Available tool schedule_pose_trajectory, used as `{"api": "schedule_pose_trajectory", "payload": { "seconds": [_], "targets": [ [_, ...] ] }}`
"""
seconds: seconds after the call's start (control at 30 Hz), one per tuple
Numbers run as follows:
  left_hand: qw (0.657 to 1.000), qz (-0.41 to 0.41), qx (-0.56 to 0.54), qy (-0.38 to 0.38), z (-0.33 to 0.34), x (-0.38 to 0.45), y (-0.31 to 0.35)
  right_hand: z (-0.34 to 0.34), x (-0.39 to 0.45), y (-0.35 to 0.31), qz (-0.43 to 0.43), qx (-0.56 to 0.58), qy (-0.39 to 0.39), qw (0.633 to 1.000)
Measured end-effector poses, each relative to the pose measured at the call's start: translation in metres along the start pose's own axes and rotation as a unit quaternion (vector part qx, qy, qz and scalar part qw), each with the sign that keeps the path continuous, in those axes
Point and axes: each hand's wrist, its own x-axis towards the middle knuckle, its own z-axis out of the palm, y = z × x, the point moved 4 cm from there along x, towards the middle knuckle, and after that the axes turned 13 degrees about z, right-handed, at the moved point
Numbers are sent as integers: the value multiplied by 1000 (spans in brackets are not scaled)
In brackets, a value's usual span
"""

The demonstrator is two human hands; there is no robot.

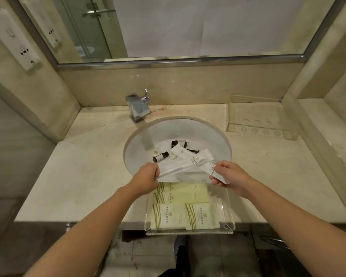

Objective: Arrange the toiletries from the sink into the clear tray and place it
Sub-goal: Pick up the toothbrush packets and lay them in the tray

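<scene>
A clear tray (227, 204) sits on the counter's front edge, holding several pale green packets (180, 193). Just above it, over the near rim of the white sink (214, 136), my left hand (146, 179) pinches the end of a long white packet (176, 168). My right hand (231, 175) grips another white packet (214, 170) that crosses the first one. Deeper in the basin lie a small dark bottle (160, 156), a third white packet (183, 153), small black items (174, 142) and a little white cap (172, 156).
A chrome faucet (138, 107) stands behind the basin. A second clear holder with round recesses (262, 124) sits at the back right of the marble counter (78, 176). A mirror (188, 27) fills the wall above; wall sockets (24, 50) are at the left.
</scene>
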Motion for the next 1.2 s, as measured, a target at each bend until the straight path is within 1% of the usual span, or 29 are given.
{"api": "schedule_pose_trajectory", "payload": {
  "seconds": [0.13,0.2,0.33,0.4,0.47,0.57,0.63,0.7,0.77,0.87,0.93,1.07,1.2],
  "targets": [
    [999,0,35,-1,10,-14,-3,1,-6,12,2,-28,-13,1000],
    [998,5,67,-10,14,-18,0,-1,-7,17,-10,-48,19,999],
    [993,24,113,-17,20,-19,9,-14,-7,17,-58,-51,127,989],
    [991,34,125,-21,23,-17,13,-17,-8,15,-69,-33,144,987],
    [990,36,136,-15,26,-15,16,-16,-8,14,-66,-38,143,987],
    [988,33,154,-1,28,-10,19,-12,-7,11,-62,-59,131,988],
    [987,41,156,-8,29,-6,20,-10,-5,10,-65,-58,107,990],
    [985,60,163,-15,29,-4,19,-9,-2,11,-61,-52,63,995],
    [981,83,176,-18,27,-5,17,-10,0,12,-38,-42,12,998],
    [975,103,196,-3,23,-10,12,-12,0,15,-4,-57,-43,997],
    [976,93,199,12,18,-14,7,-11,0,15,6,-95,-53,994],
    [988,40,141,38,7,-24,-12,-1,-4,12,8,-198,-62,978],
    [996,13,85,21,5,-33,-25,14,-1,12,-13,-260,-62,964]
  ]
}}
